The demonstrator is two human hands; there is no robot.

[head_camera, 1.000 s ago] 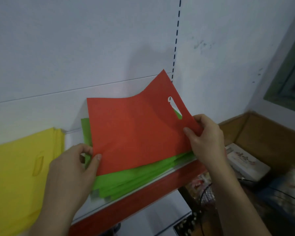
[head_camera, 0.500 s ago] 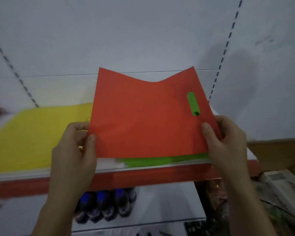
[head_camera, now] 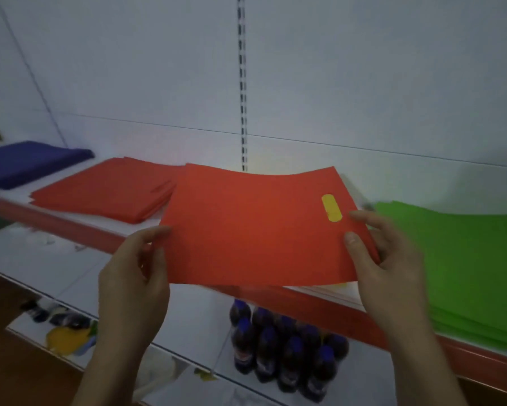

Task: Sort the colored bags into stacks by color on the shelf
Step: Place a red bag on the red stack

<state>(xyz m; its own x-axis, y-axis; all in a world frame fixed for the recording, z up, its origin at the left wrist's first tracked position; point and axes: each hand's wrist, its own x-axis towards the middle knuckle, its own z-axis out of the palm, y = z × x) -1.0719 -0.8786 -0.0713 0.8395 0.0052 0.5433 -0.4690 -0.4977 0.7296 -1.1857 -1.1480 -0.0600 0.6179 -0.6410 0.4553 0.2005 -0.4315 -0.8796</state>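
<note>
I hold a flat red bag in the air above the shelf's front edge. My left hand pinches its left edge and my right hand grips its right edge by the handle slot. Yellow shows through that slot, from the yellow bags hidden under the held bag. On the shelf to the left lies a stack of red bags. Farther left is a dark blue stack. A green stack lies on the right.
The shelf has a red front lip and a white back panel with a slotted upright. On the lower shelf stand several dark bottles with blue caps, and some small packets lie at the lower left.
The red bag has travelled left, from over the green stack to over the yellow one. It now hangs lower and flatter, close to the red stack. Both hands keep their hold.
</note>
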